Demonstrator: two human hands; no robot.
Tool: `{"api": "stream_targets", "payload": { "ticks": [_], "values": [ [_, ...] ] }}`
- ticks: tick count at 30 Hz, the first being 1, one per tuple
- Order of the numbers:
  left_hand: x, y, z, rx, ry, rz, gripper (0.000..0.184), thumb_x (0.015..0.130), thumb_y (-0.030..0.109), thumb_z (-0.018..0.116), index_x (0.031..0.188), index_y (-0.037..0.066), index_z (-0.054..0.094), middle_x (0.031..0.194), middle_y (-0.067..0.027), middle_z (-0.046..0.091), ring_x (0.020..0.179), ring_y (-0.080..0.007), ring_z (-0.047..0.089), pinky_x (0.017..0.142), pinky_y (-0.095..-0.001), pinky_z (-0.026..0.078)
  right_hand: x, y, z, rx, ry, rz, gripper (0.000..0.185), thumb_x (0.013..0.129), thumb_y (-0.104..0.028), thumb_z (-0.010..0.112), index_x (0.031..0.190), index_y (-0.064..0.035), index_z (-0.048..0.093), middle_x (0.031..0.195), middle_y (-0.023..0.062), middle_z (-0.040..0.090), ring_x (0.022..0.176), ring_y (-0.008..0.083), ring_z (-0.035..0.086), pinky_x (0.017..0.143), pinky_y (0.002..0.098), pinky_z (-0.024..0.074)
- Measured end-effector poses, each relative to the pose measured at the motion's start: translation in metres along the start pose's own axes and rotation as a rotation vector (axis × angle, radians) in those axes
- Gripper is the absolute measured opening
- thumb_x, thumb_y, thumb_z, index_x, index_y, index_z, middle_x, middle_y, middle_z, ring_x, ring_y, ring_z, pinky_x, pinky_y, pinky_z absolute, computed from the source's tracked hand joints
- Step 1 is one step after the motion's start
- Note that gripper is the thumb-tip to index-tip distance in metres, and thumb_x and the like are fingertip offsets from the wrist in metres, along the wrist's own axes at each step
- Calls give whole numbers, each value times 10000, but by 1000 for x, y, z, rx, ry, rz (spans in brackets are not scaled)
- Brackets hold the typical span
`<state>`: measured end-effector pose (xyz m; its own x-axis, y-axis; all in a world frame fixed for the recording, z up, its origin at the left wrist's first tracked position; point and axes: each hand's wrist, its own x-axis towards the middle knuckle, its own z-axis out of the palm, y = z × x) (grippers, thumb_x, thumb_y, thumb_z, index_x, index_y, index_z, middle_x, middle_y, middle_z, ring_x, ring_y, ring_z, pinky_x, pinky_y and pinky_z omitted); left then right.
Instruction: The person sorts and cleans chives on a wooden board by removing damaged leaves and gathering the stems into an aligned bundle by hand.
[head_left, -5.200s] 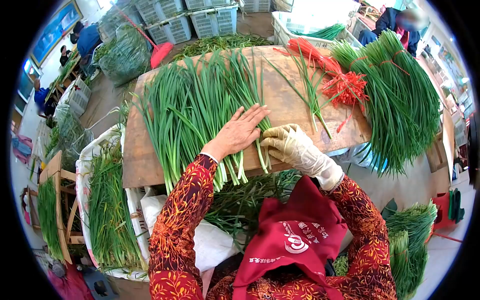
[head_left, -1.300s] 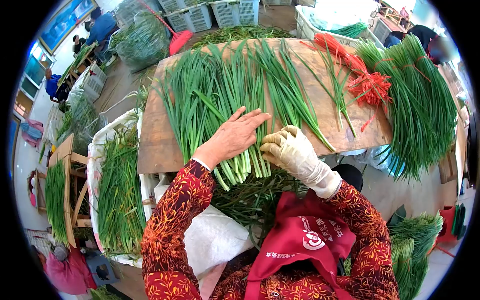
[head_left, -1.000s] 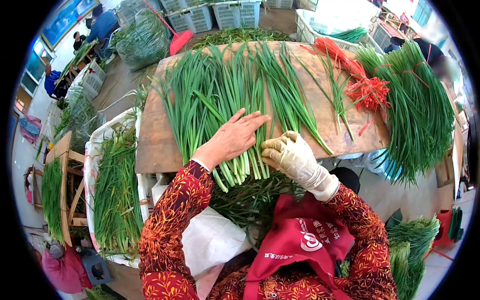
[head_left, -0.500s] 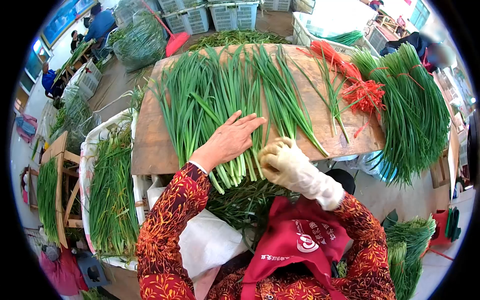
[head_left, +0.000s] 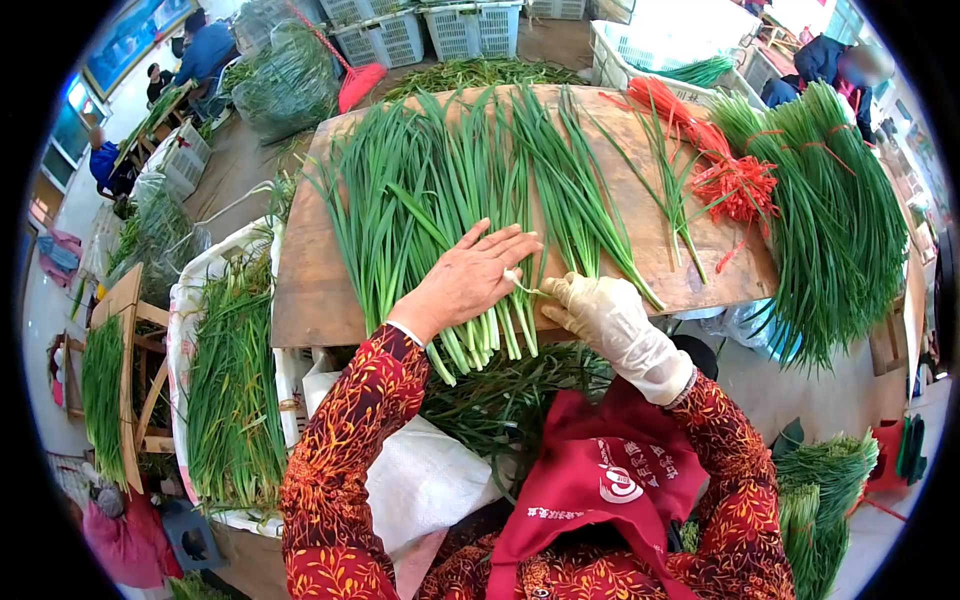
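Long green garlic chives (head_left: 455, 170) lie spread on a wooden board, white stem ends toward me. My bare left hand (head_left: 465, 275) rests palm down on their lower stems, fingers stretched out. Close by on the right, my right hand (head_left: 600, 310) wears a pale, thin glove, its fingertips pinched together on a thin pale strand (head_left: 530, 291). That strand reaches toward my left thumb, where a small white bit shows; what it is exactly I cannot make out. A separate group of chives (head_left: 580, 190) lies just beyond my right hand.
On the wooden board (head_left: 310, 290) red ties (head_left: 735, 188) lie at the right, beside tied chive bundles (head_left: 830, 220). A white-lined crate of chives (head_left: 235, 390) stands left. Trimmings (head_left: 510, 400) lie below the board's near edge. People sit working in the background.
My gloved right hand has shifted slightly right and up from the stem ends, now with a pale strand at its fingertips. My left hand stays on the chives.
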<state>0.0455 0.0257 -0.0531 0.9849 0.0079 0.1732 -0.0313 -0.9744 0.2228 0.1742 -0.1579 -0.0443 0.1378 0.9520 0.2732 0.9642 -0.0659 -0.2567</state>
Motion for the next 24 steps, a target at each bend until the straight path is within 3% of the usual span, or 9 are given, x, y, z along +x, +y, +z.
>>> {"api": "stream_targets", "payload": {
  "ticks": [5,6,9,10,13,17,21,22,24],
  "values": [
    [0,-1,-2,-96,-10,-12,446,974,205,390,1411,135,332,1433,-56,406,1353,-226,332,1163,-421,147,-4,-6,-4,132,25,-64,249,839,-283,605,1075,-206,603,730,79,628,627,275,647,522,394,506],
    [1,-2,-1,-108,0,-7,449,972,198,397,1412,135,331,1435,-57,402,1357,-226,325,1162,-423,146,0,-19,-18,1,-120,-99,237,840,-241,589,1076,-237,606,731,67,626,615,272,648,509,388,505],
    [-1,-2,-4,-59,43,10,459,963,179,420,1412,135,332,1443,-58,389,1370,-223,301,1162,-427,143,-3,-15,-10,-42,-157,-210,248,839,-207,568,1082,-239,603,718,52,625,608,264,650,500,388,505],
    [-3,-2,-6,9,72,16,462,960,174,429,1410,136,335,1447,-56,383,1374,-220,293,1162,-429,140,-3,-12,-14,-91,-237,-129,237,852,-257,604,1083,-207,595,725,58,626,607,291,633,522,401,493],
    [-13,-2,-12,102,48,-26,457,950,184,457,1395,141,361,1459,-42,367,1387,-208,269,1161,-441,124,-18,7,-19,105,-98,-12,233,837,-267,643,1047,-166,630,789,89,668,679,279,655,575,372,514],
    [-20,-6,-11,78,15,-52,447,946,182,461,1384,150,376,1459,-34,370,1387,-203,273,1157,-457,125,-26,16,-23,122,-58,113,229,849,-267,642,1049,-154,648,810,98,678,712,281,661,612,356,526],
    [-16,-3,-13,63,-16,-50,459,935,147,454,1387,153,372,1461,-33,367,1390,-202,270,1154,-461,138,-7,-10,-25,220,-35,67,241,882,-287,598,1083,-158,624,884,95,675,729,269,656,594,370,517],
    [-15,-2,-13,72,-29,-50,463,932,138,452,1387,154,372,1462,-32,365,1391,-202,267,1153,-462,141,-2,-11,-13,125,-55,18,228,850,-249,587,1065,-177,602,827,72,662,694,287,654,577,398,514],
    [-16,-3,-13,126,-57,-35,473,928,136,450,1393,159,365,1470,-33,351,1394,-204,258,1151,-461,148,7,-16,1,6,-74,-9,246,851,-297,602,1064,-175,618,824,68,637,686,279,646,575,386,513]
  ]
}}
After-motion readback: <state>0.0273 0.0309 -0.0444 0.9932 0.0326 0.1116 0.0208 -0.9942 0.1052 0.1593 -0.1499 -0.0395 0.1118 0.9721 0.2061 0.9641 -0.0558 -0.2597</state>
